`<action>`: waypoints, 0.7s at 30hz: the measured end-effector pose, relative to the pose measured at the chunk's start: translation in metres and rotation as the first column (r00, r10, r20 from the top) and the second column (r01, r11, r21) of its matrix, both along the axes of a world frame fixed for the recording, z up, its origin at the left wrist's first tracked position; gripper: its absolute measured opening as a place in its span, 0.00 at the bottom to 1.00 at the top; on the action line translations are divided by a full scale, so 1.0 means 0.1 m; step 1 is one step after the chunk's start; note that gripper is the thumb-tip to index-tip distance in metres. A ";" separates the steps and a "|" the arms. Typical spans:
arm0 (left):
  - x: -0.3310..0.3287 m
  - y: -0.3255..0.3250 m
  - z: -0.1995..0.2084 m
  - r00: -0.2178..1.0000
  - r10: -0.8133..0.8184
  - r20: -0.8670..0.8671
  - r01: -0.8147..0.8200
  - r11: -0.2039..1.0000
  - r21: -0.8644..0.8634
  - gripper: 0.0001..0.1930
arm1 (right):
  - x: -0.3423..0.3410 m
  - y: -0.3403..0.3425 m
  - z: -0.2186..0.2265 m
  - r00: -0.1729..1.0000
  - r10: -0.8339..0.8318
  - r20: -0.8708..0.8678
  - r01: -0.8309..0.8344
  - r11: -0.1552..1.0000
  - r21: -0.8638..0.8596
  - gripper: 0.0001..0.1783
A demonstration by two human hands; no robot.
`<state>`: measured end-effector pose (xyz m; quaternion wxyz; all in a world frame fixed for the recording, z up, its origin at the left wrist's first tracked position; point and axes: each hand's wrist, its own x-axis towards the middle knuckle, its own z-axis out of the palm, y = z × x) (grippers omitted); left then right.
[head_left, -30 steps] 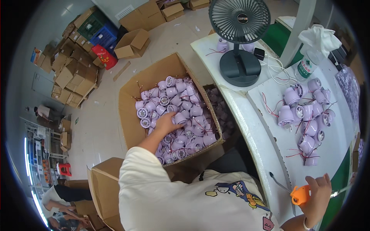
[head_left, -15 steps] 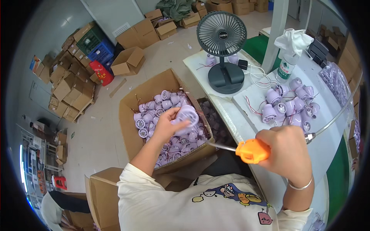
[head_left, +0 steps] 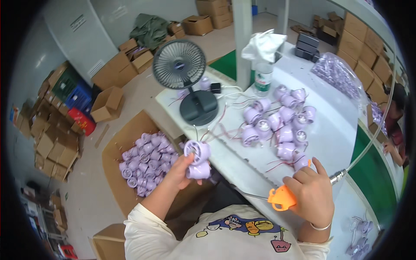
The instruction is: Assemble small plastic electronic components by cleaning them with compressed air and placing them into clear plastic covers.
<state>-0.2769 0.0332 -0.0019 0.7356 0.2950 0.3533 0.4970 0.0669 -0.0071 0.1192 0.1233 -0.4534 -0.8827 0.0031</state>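
Two lilac plastic fan housings (head_left: 197, 159), seemingly light, rigid and smooth, sit clasped around their rims by the left hand (head_left: 180, 173), beside the desk fan (head_left: 184, 78), while the right hand (head_left: 312, 193) curls closed around an orange tool (head_left: 281, 198).

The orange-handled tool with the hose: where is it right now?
In the head view the orange-handled tool sits lower right, gripped in the right hand over the white table's near edge, just below the cluster of purple plastic housings.

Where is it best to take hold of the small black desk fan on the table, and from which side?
Probably the short stem just above the round base of the black desk fan, coming from the side facing the person. The grille head is wide and tilted, while the stem is narrow; wires lie to the base's right.
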 end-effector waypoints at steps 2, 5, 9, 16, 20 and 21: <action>0.34 0.14 0.11 0.959 -0.050 -0.279 0.081 0.992 0.099 0.26 | 0.25 -0.05 -0.12 0.991 -0.103 0.087 0.098 0.994 0.054 0.12; 0.99 0.60 0.31 0.626 0.284 -0.726 0.371 0.710 0.598 0.28 | 0.55 -0.15 -0.17 0.979 -0.160 0.124 0.161 0.987 0.003 0.14; 1.79 1.12 0.58 0.315 0.493 -0.811 0.470 0.661 0.585 0.30 | 0.85 -0.11 -0.19 0.976 -0.192 0.099 0.198 0.979 -0.055 0.15; 2.01 1.44 0.42 0.062 0.641 -0.765 0.399 0.687 0.608 0.36 | 1.06 0.02 -0.32 0.997 -0.071 0.000 0.071 0.996 -0.047 0.15; 1.85 1.16 0.29 0.281 0.672 -0.686 0.341 0.598 0.725 0.36 | 1.06 -0.08 -0.22 0.991 -0.080 -0.105 0.082 0.997 0.014 0.20; 1.73 1.05 0.15 0.312 0.708 -0.634 0.268 0.575 0.773 0.31 | 1.00 -0.08 -0.27 0.986 -0.041 -0.160 0.057 0.994 0.097 0.15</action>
